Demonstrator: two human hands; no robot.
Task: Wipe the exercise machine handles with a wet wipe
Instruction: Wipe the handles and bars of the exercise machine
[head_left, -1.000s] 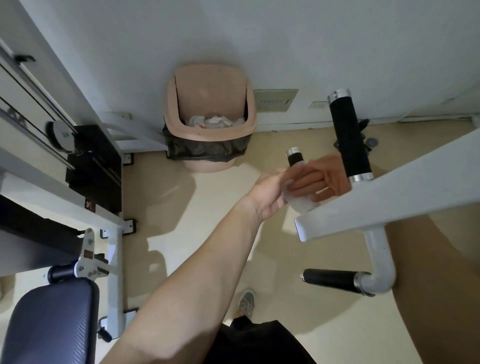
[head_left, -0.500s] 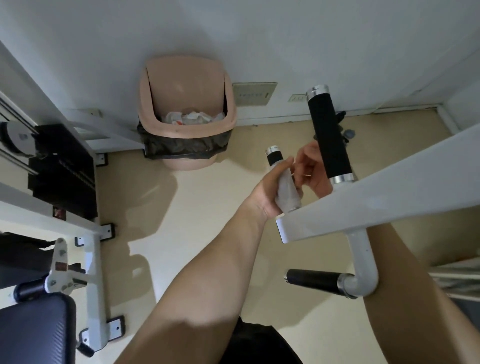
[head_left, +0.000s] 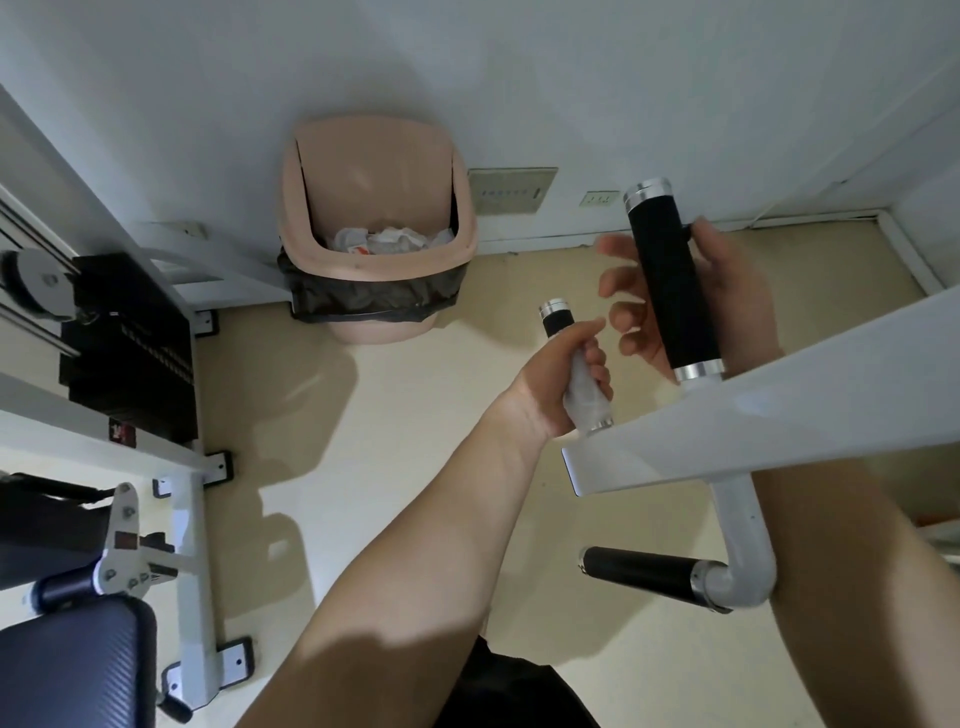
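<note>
A white machine arm (head_left: 769, 410) carries three black foam handles. My left hand (head_left: 556, 384) grips the small upright handle (head_left: 555, 318) with a white wet wipe (head_left: 584, 400) wrapped round it; only the handle's black top and chrome cap show above my fist. My right hand (head_left: 727, 291) is behind the tall upright handle (head_left: 672, 291), fingers spread and loosely curved around it without closing. A third handle (head_left: 641, 570) sticks out sideways below the arm on a white bent tube.
A pink waste bin (head_left: 376, 228) with a black liner and crumpled paper stands against the white wall. A white-framed weight machine (head_left: 130, 332) with a black stack fills the left side. A black padded seat (head_left: 72, 665) is at lower left. The floor is beige.
My right hand has let go of the small handle area and moved up behind the tall handle with fingers spread. My left hand keeps the wipe on the small handle, slightly lower.
</note>
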